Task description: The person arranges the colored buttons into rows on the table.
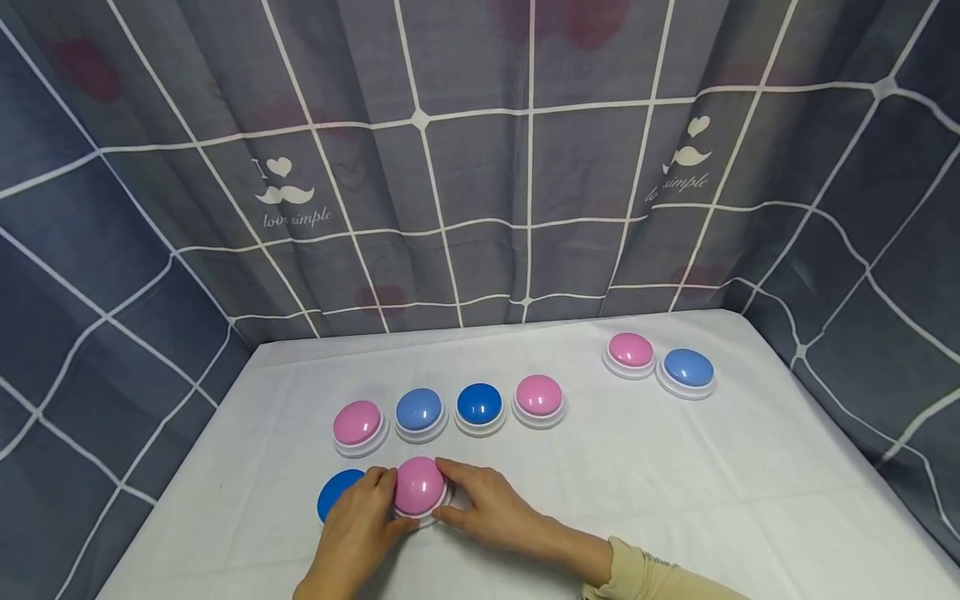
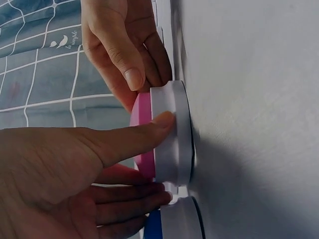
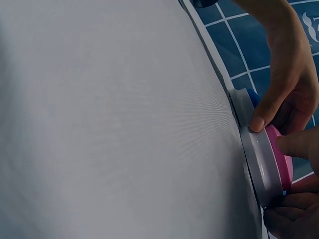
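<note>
Head view: "love simple" reads on the grey curtain [image 1: 480, 183] behind the white table [image 1: 675, 483]. Left hand [image 1: 354, 523] and right hand [image 1: 491, 507] grip a pink button [image 1: 418, 485] near the front, the left partly hiding a blue button [image 1: 335, 492]; six other buttons [image 1: 418, 409] sit beyond.

Round domed plastic buttons [image 1: 419, 485]: pink, lt blue or dk blue, w/ white bases [image 1: 687, 392]. Cloth [image 1: 675, 475] plain white; grey fabric curtain [image 1: 480, 179] w/ white grid.

Downward head view, wrist views near hands [image 1: 356, 521] [image 1: 491, 510]
</note>
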`<state>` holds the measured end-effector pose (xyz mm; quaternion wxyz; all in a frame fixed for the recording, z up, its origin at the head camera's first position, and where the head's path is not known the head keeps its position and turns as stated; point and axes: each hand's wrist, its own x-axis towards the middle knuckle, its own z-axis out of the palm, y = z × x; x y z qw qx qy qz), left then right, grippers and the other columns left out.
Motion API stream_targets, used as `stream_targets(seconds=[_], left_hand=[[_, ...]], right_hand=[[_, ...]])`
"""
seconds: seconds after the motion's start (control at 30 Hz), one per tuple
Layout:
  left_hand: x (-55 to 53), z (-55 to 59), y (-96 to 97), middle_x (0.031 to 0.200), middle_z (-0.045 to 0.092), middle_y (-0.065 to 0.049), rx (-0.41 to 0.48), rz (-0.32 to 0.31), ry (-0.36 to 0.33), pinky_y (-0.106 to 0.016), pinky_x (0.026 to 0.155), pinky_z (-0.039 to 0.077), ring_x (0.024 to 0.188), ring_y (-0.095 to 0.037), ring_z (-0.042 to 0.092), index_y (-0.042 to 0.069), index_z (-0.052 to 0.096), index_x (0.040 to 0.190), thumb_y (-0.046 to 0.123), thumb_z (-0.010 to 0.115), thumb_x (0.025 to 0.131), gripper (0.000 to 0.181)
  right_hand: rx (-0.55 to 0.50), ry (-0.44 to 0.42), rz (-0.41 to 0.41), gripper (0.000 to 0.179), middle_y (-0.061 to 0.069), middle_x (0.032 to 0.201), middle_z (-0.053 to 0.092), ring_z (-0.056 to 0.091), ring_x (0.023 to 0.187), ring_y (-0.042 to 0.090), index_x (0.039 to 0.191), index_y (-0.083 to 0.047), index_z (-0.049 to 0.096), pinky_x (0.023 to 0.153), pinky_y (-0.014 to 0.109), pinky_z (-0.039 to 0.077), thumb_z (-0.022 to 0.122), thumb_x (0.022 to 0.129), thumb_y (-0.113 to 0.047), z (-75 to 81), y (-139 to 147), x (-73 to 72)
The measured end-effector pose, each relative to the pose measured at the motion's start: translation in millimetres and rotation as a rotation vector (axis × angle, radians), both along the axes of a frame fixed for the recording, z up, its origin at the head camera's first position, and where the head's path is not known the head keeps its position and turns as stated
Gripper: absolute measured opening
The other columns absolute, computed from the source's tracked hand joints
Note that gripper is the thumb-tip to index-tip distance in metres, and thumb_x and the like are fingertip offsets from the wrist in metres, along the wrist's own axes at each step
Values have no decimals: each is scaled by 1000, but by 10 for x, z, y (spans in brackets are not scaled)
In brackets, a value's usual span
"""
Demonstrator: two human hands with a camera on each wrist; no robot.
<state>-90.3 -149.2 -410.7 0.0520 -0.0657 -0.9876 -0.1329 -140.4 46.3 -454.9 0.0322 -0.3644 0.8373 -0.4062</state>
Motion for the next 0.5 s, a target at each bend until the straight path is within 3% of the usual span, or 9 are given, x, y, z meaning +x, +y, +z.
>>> stream_targets(seconds=[0.5], left_hand=[[-21,41,-51,110,64,-15,9,-19,-30,-49,85,54,99,-30,63,-5,66,119,31,93,66,70]], right_hand=[[18,40,3,63,10,138,58,53,129,19,140,0,52,106,33,41,75,88,-26,4,43,-24]])
